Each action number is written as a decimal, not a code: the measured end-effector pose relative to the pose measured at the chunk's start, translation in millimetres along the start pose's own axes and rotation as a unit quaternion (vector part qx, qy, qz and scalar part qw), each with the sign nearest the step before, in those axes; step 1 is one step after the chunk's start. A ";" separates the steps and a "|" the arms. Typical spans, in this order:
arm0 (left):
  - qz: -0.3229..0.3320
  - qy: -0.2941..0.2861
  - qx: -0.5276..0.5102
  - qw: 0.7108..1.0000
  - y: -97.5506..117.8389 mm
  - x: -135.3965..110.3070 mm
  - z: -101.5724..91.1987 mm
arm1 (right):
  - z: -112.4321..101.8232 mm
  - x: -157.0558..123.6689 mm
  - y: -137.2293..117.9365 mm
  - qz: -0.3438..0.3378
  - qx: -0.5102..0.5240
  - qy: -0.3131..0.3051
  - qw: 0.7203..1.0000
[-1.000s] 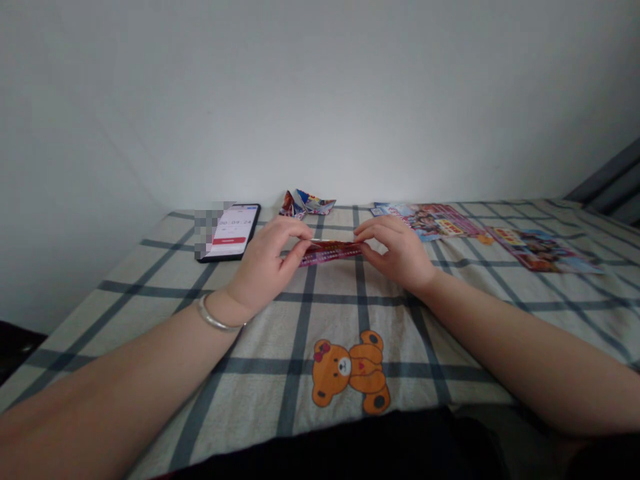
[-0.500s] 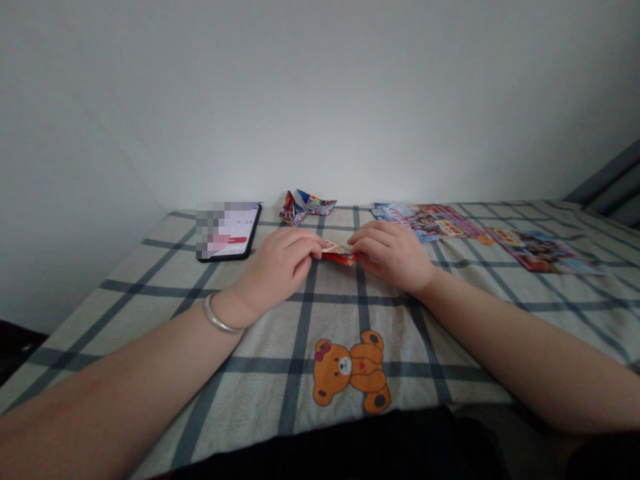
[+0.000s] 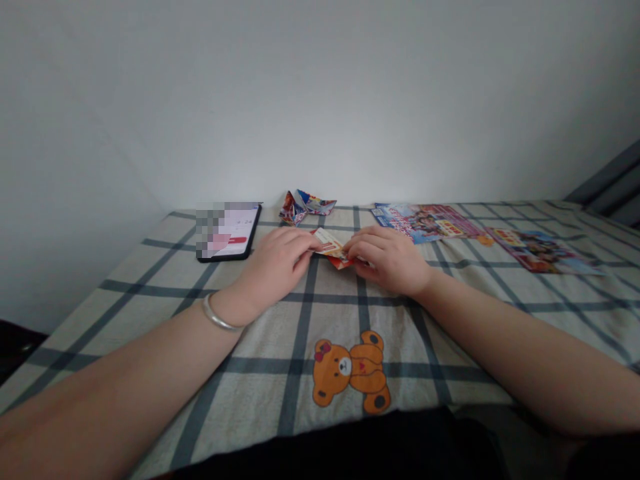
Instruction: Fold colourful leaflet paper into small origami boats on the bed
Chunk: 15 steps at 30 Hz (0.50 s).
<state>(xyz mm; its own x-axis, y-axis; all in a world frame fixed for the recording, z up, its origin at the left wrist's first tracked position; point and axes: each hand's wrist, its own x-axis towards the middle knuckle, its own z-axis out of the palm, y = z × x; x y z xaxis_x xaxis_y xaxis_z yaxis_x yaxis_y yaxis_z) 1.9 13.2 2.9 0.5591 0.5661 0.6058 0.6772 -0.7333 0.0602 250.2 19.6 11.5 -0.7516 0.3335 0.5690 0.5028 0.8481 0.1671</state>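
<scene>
A small folded piece of printed paper (image 3: 331, 248), red and white, lies between my two hands on the checked cloth (image 3: 300, 320). My left hand (image 3: 274, 263), with a silver bangle on the wrist, pinches its left end with fingers curled. My right hand (image 3: 387, 257) presses on the right end, fingers bent over it. Part of the paper is hidden under my right fingers.
A phone (image 3: 229, 232) with a lit screen lies at the back left. A folded paper shape (image 3: 305, 203) sits by the wall. Two printed leaflets (image 3: 425, 220) (image 3: 543, 251) lie at the back right. An orange bear print (image 3: 350, 368) marks the cloth near me.
The paper was a long strip stretched between my hands. My hands came together, and the paper is now a shorter piece tilted up at its left end.
</scene>
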 end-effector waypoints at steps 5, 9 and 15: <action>0.008 -0.036 -0.012 0.999 9.6 1.7 -0.9 | 3.3 -0.5 -5.0 0.053 0.011 0.021 0.998; -0.004 -0.041 0.013 0.999 15.7 4.0 -1.2 | 3.3 2.0 -10.4 0.068 0.039 0.045 0.996; 0.024 -0.017 0.018 0.999 17.7 3.5 -1.5 | 3.2 6.1 -13.9 0.061 0.028 0.052 0.996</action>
<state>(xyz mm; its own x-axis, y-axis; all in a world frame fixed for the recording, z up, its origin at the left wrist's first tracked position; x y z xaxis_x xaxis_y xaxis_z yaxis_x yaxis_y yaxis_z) 15.1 1.6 7.2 0.6067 0.5445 0.5792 0.6663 -0.7457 0.0030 237.3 11.1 10.0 -0.6361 0.3937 0.6636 0.5616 0.8260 0.0484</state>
